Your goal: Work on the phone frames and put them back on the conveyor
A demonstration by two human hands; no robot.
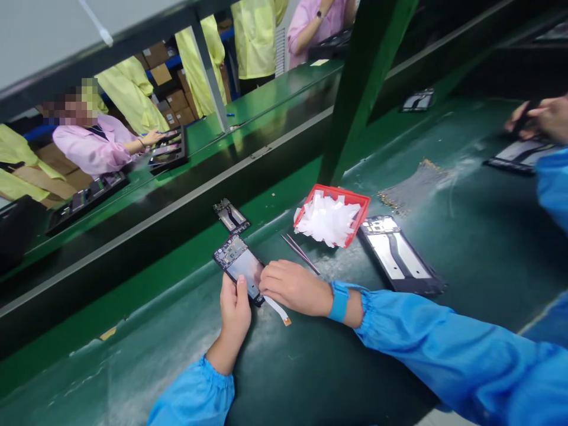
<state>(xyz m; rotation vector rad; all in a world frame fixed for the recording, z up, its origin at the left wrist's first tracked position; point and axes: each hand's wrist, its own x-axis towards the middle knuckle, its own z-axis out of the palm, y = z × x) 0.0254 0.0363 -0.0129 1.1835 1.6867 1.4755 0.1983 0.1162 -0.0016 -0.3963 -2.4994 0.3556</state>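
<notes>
One opened black rectangular phone [236, 254], over the green table [177, 337]: your left hand [236, 305] grips it, likely for steadiness; your right hand [295, 288], fingers bunched, meets its edge, hold on flat white strip [277, 309] unclear.

"What's hidden on the phone [242, 262]?"
"Part of its right side, behind the right hand [295, 287]; the left hand [235, 307] has most fingers out of sight underneath."
"And the strip [276, 307]?"
"Its upper end vanishes at the right hand; whether the fingertips pinch it, I can't tell."
"The tray [364, 203]?"
"Slips [328, 219] cover its floor."
"Those wires [415, 184]?"
"Blurred, too fine to count."
"That co-worker's sleeve [554, 183]?"
"Cut by the right edge."
</notes>
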